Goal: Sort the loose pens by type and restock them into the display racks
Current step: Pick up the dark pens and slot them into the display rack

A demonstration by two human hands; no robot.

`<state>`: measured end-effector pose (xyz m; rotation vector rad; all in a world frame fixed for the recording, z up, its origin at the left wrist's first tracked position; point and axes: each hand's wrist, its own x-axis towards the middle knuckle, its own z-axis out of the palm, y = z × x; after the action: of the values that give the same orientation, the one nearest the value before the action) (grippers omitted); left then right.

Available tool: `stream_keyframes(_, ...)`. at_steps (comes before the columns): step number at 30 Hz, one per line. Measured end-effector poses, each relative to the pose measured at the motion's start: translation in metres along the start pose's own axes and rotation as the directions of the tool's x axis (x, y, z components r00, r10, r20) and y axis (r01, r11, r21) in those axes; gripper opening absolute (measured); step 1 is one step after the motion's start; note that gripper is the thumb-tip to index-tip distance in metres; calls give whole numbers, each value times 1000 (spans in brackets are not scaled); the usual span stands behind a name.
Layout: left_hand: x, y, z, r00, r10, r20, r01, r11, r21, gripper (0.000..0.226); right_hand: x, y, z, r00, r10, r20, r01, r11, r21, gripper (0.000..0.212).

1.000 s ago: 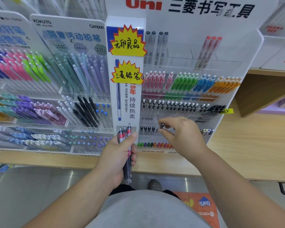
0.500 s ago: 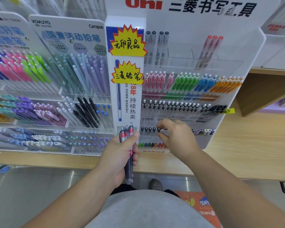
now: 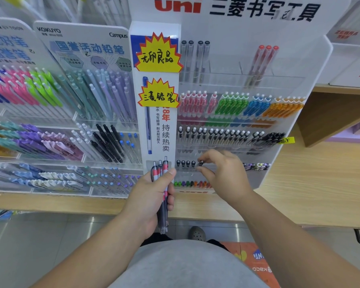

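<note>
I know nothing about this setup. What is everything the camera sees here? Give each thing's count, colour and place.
uni rack: one, white and clear, centre right
Kokuyo rack: one, white, left, full of pastel and bright pens
starburst labels: two, yellow, between the racks
grey pens: four, uni rack's top row, left
red pens: three, top row, right
coloured pens: many, pink, green, blue, orange, second row
black-clip pens: many, third row
black-topped pens: four, fourth row, left
wooden shelf: one, light, under the racks
orange box: one, bottom right
held pens: several, red and black, in the left hand
single pen: one, black-topped, beside those four
left hand: grips the held pens
right hand: pinches the single pen
</note>
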<state>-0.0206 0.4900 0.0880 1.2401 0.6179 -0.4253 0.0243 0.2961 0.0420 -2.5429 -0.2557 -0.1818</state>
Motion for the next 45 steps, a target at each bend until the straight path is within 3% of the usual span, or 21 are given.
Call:
stream_keyframes(8,-3,2,6,998,-25,56,25,1000,-3,23,-1,1,9,1000,27,15,-26,997,-74,24)
stream_keyframes(12,-5,3,8,991,-41,125,38,999,26,21,-4,-7,0,1000,10,6,-9,995,-99,36)
stream_keyframes(14,-5,3,9,985,-25,170,11,996,85,22,-7,-18,-11,997,-5,-76,0,998,-57,29)
stream_keyframes(16,-4,2,12,978,0,208,-31,989,145,23,-10,-33,-26,995,79,-61,-72,991,115,15)
stream_keyframes(18,-5,2,18,972,21,236,-66,980,189,21,-9,-47,-38,961,223,160,-271,869,413,8)
stream_keyframes(20,-5,4,26,965,30,260,-86,975,207,16,-10,-54,-45,904,258,341,-420,692,588,9)
stream_keyframes(24,-5,7,36,948,19,318,-104,962,253,14,-15,-47,-53,868,314,386,-497,519,696,15)
stream_keyframes(27,-6,10,42,934,-42,354,-50,968,246,6,-18,-39,-58,837,370,402,-543,477,691,20)
stream_keyframes(31,-3,7,43,943,-115,312,41,971,235,12,-19,-28,-60,764,519,383,-602,363,711,22)
stream_keyframes(36,0,2,42,948,-116,296,36,965,261,6,-20,-27,-60,774,534,340,-585,397,707,27)
stream_keyframes(39,2,3,41,955,-113,275,46,970,239,9,-17,-27,-63,791,525,314,-559,412,719,20)
stream_keyframes(43,5,3,34,973,-118,200,86,983,163,14,-9,-26,-85,874,483,56,-363,571,736,4)
stream_keyframes(45,6,2,29,980,-123,155,105,987,120,16,-7,-25,-97,912,394,-112,-212,688,694,9)
